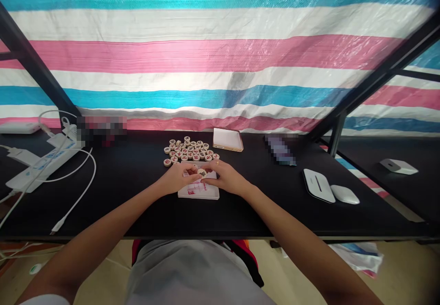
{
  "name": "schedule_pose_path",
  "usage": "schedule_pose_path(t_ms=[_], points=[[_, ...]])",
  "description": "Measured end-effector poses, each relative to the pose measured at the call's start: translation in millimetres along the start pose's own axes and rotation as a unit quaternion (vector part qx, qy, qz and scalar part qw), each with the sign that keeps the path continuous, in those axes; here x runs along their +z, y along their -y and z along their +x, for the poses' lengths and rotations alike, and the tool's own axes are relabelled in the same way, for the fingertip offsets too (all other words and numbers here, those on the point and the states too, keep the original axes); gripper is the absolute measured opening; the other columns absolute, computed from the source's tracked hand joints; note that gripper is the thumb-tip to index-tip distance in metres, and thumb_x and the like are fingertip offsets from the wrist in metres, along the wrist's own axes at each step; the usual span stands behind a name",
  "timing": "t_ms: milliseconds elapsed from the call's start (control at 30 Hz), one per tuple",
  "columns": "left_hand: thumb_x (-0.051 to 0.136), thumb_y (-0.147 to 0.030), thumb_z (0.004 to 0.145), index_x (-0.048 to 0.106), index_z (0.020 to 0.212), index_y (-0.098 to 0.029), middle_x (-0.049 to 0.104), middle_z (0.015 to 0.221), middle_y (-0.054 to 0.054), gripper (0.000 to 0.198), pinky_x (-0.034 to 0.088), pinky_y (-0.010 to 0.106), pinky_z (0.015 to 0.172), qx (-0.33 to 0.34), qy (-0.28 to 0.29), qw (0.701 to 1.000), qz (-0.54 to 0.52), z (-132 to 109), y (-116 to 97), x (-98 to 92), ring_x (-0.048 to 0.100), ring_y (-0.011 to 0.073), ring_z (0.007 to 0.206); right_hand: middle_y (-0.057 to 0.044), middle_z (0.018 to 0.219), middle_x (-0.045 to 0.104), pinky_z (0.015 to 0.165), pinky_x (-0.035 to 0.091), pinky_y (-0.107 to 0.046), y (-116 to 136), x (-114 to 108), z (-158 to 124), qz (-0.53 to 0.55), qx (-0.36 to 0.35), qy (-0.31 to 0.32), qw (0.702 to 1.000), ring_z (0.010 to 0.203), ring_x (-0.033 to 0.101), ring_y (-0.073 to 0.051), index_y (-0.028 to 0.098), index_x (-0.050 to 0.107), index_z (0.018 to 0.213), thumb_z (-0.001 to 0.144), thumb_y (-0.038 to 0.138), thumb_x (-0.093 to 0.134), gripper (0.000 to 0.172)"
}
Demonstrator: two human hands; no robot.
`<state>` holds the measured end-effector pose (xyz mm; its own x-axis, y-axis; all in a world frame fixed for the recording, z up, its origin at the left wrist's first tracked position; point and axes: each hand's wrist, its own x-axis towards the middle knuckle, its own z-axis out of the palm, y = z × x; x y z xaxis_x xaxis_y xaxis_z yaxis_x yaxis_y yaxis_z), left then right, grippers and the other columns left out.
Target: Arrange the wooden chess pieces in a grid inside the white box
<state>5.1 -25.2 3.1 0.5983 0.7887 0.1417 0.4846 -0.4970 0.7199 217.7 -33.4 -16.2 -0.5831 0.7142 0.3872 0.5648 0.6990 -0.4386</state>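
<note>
Grey clothing point(192, 273); left hand point(175, 178), right hand point(228, 178) hold black-charactered disc point(202, 173).

One game piece point(202, 173) sits between the left hand point(176, 176) and right hand point(229, 176) over the tray point(209, 194) on the counter point(220, 219), with the other pieces point(190, 155) just beyond at 12 o'clock and the lid point(228, 139) at 1 o'clock. The power strip point(44, 162) lies at 9 o'clock, the flat device point(316, 180) and mouse point(345, 194) at 3 o'clock.
</note>
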Motion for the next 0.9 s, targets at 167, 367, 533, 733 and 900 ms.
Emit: schedule_pose_path(t_ms=[167,367,533,733,900], points=[[0.049,-0.035,0.088,0.062,0.072,-0.016,0.063,0.073,0.0,0.028,0.042,0.026,0.066,0.023,0.01,0.998,0.056,-0.1,-0.1,0.8,0.056,0.0146,0.072,-0.003,0.084,0.063,0.072,0.047,-0.027,1.5,-3.3,-0.4,0.017,0.02,0.009,1.0,0.078,0.058,-0.016,0.021,0.06,0.109,0.084,0.031,0.061,0.027],[0.049,-0.038,0.089,0.063,0.083,-0.017,0.065,0.079,0.001,0.025,0.041,0.031,0.078,0.071,-0.024,0.987,0.145,-0.9,3.1,3.7,0.057,0.0175,0.082,-0.001,0.076,0.064,0.068,0.046,-0.025,4.3,-4.3,0.4,0.019,0.03,0.021,0.999,0.071,0.058,-0.014,0.02,0.061,0.111,0.086,0.032,0.057,0.028],[0.05,-0.039,0.089,0.063,0.085,-0.018,0.066,0.08,0.003,0.025,0.041,0.032,0.081,0.082,-0.015,0.985,0.151,-2.1,4.9,4.3,0.058,0.0177,0.081,-0.002,0.075,0.065,0.067,0.045,-0.025,5.6,-5.0,0.9,0.015,0.037,0.027,0.999,0.07,0.059,-0.014,0.019,0.061,0.111,0.087,0.033,0.056,0.028],[0.052,-0.038,0.089,0.063,0.085,-0.017,0.064,0.082,0.002,0.023,0.041,0.031,0.078,0.095,-0.015,0.981,0.169,-2.2,5.8,4.0,0.057,0.0178,0.083,-0.002,0.074,0.065,0.067,0.045,-0.024,4.9,-5.8,1.0,0.018,0.034,0.027,0.999,0.07,0.059,-0.014,0.018,0.061,0.113,0.087,0.032,0.056,0.03],[0.047,-0.041,0.09,0.062,0.079,-0.017,0.064,0.078,0.003,0.031,0.042,0.031,0.078,0.094,-0.015,0.979,0.178,-1.7,5.1,3.5,0.057,0.0178,0.08,-0.001,0.073,0.064,0.066,0.045,-0.023,3.9,-5.5,1.0,0.022,0.034,0.029,0.999,0.067,0.059,-0.013,0.019,0.062,0.113,0.087,0.035,0.055,0.031]])
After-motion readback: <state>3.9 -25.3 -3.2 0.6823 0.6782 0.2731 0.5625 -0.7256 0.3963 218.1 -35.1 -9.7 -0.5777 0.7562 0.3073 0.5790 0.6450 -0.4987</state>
